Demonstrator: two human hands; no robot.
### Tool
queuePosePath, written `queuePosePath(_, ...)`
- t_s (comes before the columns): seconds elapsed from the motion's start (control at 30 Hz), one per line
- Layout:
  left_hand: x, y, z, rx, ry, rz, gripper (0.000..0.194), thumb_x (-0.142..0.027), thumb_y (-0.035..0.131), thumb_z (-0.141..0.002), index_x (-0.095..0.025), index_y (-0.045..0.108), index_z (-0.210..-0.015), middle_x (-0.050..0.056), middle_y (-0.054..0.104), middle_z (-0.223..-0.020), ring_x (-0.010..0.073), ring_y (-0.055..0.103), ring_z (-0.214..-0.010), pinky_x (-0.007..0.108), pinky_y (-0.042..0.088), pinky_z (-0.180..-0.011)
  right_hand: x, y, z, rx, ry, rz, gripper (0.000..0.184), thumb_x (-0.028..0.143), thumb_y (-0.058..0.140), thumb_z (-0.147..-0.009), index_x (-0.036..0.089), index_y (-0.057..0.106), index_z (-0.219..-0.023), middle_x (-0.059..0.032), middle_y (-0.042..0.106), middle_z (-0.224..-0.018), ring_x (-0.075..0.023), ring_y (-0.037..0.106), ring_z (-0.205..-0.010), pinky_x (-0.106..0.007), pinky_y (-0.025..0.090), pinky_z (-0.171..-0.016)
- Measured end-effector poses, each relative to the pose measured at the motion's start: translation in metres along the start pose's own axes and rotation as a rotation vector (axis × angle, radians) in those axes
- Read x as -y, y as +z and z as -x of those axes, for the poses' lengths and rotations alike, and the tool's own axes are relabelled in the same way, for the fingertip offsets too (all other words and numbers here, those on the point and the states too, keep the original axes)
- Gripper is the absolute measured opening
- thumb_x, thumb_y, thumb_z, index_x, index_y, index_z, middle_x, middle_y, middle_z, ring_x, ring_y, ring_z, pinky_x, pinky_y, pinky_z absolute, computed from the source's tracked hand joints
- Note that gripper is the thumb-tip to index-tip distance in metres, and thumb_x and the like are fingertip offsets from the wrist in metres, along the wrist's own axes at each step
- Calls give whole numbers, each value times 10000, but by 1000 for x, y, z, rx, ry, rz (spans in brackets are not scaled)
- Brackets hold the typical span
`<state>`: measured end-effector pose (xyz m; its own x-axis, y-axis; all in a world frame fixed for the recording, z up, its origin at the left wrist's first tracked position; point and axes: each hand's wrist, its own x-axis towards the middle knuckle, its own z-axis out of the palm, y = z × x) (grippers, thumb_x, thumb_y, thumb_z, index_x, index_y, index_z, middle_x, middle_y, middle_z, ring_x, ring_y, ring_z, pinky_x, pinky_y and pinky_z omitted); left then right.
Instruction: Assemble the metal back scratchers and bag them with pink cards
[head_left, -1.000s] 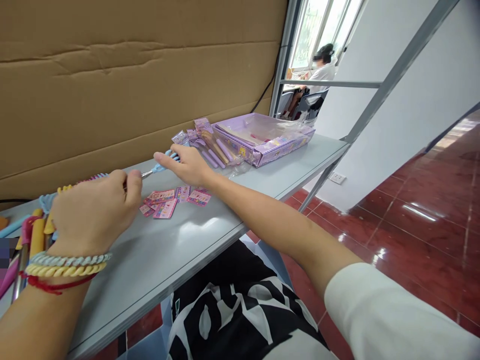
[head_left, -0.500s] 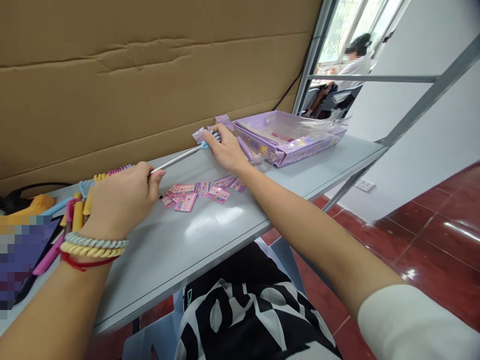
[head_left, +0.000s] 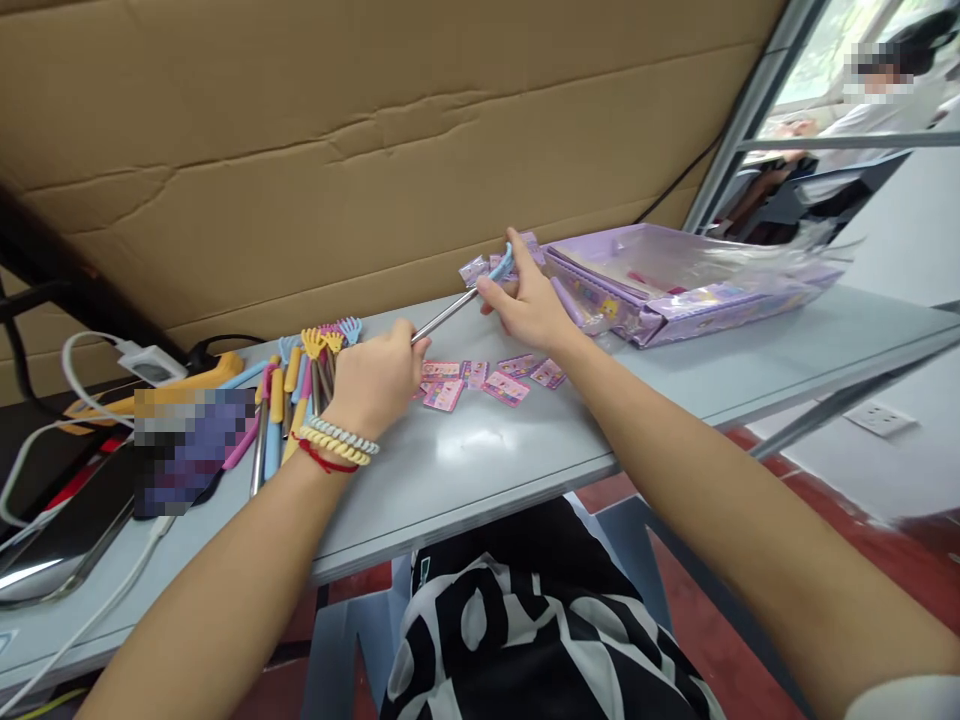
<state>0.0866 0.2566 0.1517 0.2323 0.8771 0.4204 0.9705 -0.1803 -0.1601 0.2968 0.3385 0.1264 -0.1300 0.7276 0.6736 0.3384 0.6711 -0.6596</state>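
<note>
Back scratcher (head_left: 447,317), one: silver shaft, light blue claw head; held slantwise above the table (head_left: 487,480), between my two hands, claw end up and to the right.

My left hand (head_left: 379,378): closed in a fist around the lower end of the shaft; whatever handle lies inside the fist is hidden. At the wrist, two twisted bands (head_left: 339,440), one pale blue-grey, one yellow, and a red string.

My right hand (head_left: 529,305): thumb and fingers gripping the scratcher at its claw end, index finger reaching up beside the claw.

Small printed cards (head_left: 506,386), pink and purple, several: loose on the table below the shaft, some overlapping.

Purple box (head_left: 645,325), one: open-topped, clear plastic film across it, right of my right hand. Wrapped pieces beside it, partly covered by that hand.

More scratchers (head_left: 276,400), a bundle: yellow, blue and pink, lying just left of my left hand.

White cable (head_left: 142,560), at far left, beside a glossy dark device (head_left: 71,550).

Cardboard sheet (head_left: 375,170), upright behind the table.
</note>
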Motion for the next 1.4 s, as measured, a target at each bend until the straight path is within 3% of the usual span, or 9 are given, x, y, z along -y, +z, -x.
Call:
queuePosePath(0.1,-3,1,2,-17,16,29,364,-399,301,-967,-151,560,-1024,113,664,-793,279,655,-763,315,379,-612,7,0,3,26,-21,-39,742,560,545,-879,210,275,-1475,-20,621,-794,-87,497,-553,-238,424,-586)
queuePosePath(0.2,-6,2,3,-24,45,33,358,-394,298,-971,-151,557,-1013,109,668,-791,279,656,-749,314,367,-598,14,2,5,130,-37,-26,617,524,572,-865,219,424,-1381,-8,629,-809,-82,492,-571,-231,404,-586)
queuePosePath(0.3,-6,5,3,-39,86,28,344,-388,309,-968,-153,559,-994,99,674,-797,274,655,-744,309,339,-569,17,6,7,232,-29,26,403,491,590,-847,152,602,-1065,-23,640,-789,-101,536,-635,-235,405,-618)
queuePosePath(0.43,-5,7,3,-68,161,56,331,-414,357,-954,-161,566,-993,71,654,-726,263,652,-740,304,317,-555,22,9,8,244,106,-9,342,473,590,-849,139,520,-823,-35,629,-678,-105,553,-606,-212,383,-571)
queuePosePath(0.57,-4,6,4,-37,291,162,344,-440,386,-944,-163,560,-1052,47,639,-731,232,642,-737,298,346,-574,24,6,4,243,195,-133,350,461,638,-815,161,458,-804,-3,590,-604,-75,465,-451,-197,326,-457)
queuePosePath(0.7,-5,8,4,63,449,285,377,-431,441,-921,-154,524,-1163,76,646,-965,231,623,-882,317,436,-705,20,3,-2,186,200,-250,316,379,651,-794,191,397,-811,54,520,-539,-73,404,-385,-203,297,-406)
queuePosePath(0.93,0,27,1,206,493,274,493,-478,360,-938,-123,536,-1231,146,538,-1288,284,470,-1217,433,379,-1035,14,-2,-9,-41,190,-167,239,308,604,-834,196,417,-934,56,470,-562,-106,471,-486,-228,346,-483)
queuePosePath(1.03,3,33,0,279,501,267,543,-477,322,-945,-125,497,-1319,144,487,-1377,285,434,-1276,451,339,-1080,13,-1,-9,-81,195,-138,211,275,568,-859,189,425,-988,47,483,-590,-116,494,-528,-239,371,-522)
queuePosePath(1.4,-1,20,1,254,489,300,386,-383,416,-898,-149,605,-1140,116,642,-1061,251,591,-986,392,464,-897,11,-8,-4,-173,65,239,239,364,573,-871,185,505,-1013,0,489,-677,-169,528,-699,-316,436,-697)
